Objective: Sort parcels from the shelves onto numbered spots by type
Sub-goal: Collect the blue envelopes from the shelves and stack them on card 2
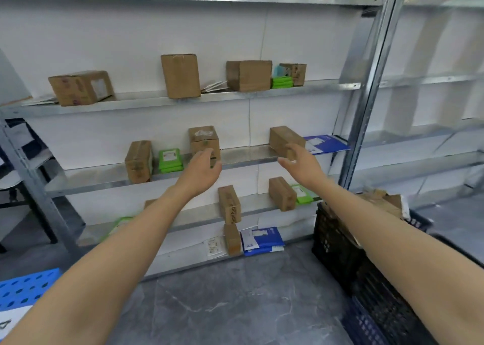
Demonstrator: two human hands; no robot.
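Both hands are open and empty. The left hand (203,166) nears a taped box (204,139) on the middle shelf (246,156), and the right hand (301,164) nears a long box (285,138). Grabbing one-handed risks tipping either box off the shelf edge.

Only the person's two arms are in view, and both are bare along the whole length that shows, from the bottom corners of the picture up to the fingertips. The left forearm (117,253) is long and slender, broad where it lies nearest the camera and narrowing to a slim wrist; the wide-angle lens stretches it. The right forearm (392,240) has the same smooth, even build. The left hand (201,166) and the right hand (301,165) are bare too, with slim fingers. The fingertips are slightly blurred, so finer detail of nails and skin cannot be made out.
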